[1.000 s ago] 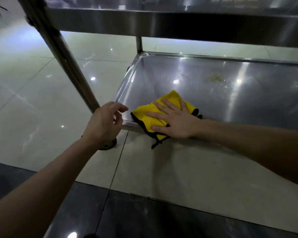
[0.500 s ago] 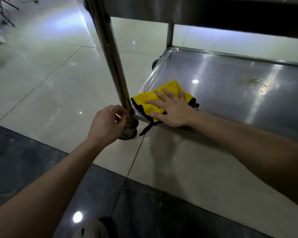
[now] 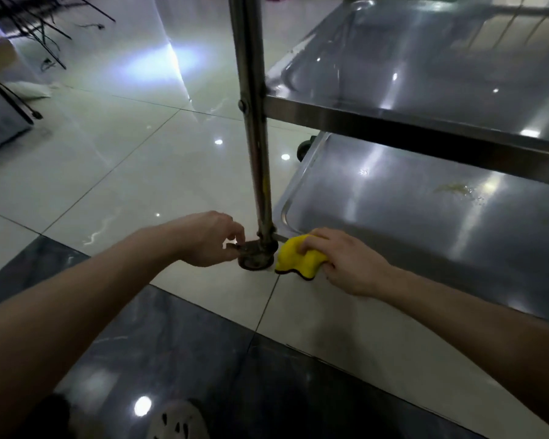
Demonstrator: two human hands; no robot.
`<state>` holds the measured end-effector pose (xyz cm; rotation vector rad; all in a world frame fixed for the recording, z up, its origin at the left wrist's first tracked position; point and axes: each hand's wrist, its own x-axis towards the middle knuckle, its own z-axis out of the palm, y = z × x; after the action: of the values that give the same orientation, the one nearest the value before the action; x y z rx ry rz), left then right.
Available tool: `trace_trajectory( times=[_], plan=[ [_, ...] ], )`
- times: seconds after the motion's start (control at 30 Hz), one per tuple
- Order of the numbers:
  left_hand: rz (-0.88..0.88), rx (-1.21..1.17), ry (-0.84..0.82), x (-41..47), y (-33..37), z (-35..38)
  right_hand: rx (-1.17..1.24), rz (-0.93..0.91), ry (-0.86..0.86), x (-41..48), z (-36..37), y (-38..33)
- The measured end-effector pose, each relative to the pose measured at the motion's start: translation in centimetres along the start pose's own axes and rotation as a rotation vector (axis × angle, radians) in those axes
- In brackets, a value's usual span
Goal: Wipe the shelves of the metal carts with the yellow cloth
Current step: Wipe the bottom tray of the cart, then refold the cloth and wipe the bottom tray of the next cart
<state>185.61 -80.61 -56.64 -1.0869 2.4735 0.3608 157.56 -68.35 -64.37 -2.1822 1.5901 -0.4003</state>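
The yellow cloth, edged in dark trim, is bunched at the near left corner of the metal cart's bottom shelf. My right hand grips it, fingers curled over its top. My left hand is beside the cart's caster wheel at the foot of the upright post, its fingers pinching a small lever on the wheel. A yellowish stain marks the bottom shelf farther back. The middle shelf sits above.
Glossy pale floor tiles spread to the left, dark tiles near me. Black tripod legs and cables lie at the far left. A light shoe shows at the bottom edge. Another caster sits behind.
My right hand went from lying flat on the spread cloth to gripping it bunched at the shelf corner. My left hand dropped from the post to the caster. The view rose, showing the middle shelf.
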Motion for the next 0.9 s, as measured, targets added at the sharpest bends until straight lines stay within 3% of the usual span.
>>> trace_trajectory(
  times=[0.17,0.3,0.43,0.5,0.6,0.67,0.8,0.9],
  plan=[
    [-0.111,0.037,-0.083,-1.4,-3.5,-2.5,0.168,-0.055,0.116,3.4,1.0,-4.9],
    [-0.18,0.001,0.099,-3.5,-6.0,-5.9,0.356,-0.014,0.19,7.0,0.5,-8.5],
    [-0.287,-0.178,0.186,-8.5,-8.6,-6.8,0.554,0.154,0.131,9.8,-2.2,-13.8],
    [-0.378,-0.357,0.274,-11.2,-9.6,-6.0,0.664,0.23,0.12,11.0,-4.4,-17.0],
    [-0.535,-0.78,0.524,-14.4,-8.5,-4.6,0.753,0.321,0.073,12.5,-8.3,-22.1],
    [-0.632,-1.069,0.601,-17.1,-6.8,-3.7,0.866,0.364,0.052,12.6,-11.3,-25.5],
    [-0.781,-1.577,0.503,-23.9,-6.4,-7.3,1.214,0.519,-0.033,12.9,-18.4,-31.6],
    [-0.703,-2.03,0.376,-27.6,-7.3,-14.7,1.492,0.595,-0.087,13.7,-24.4,-36.1]
  ],
)
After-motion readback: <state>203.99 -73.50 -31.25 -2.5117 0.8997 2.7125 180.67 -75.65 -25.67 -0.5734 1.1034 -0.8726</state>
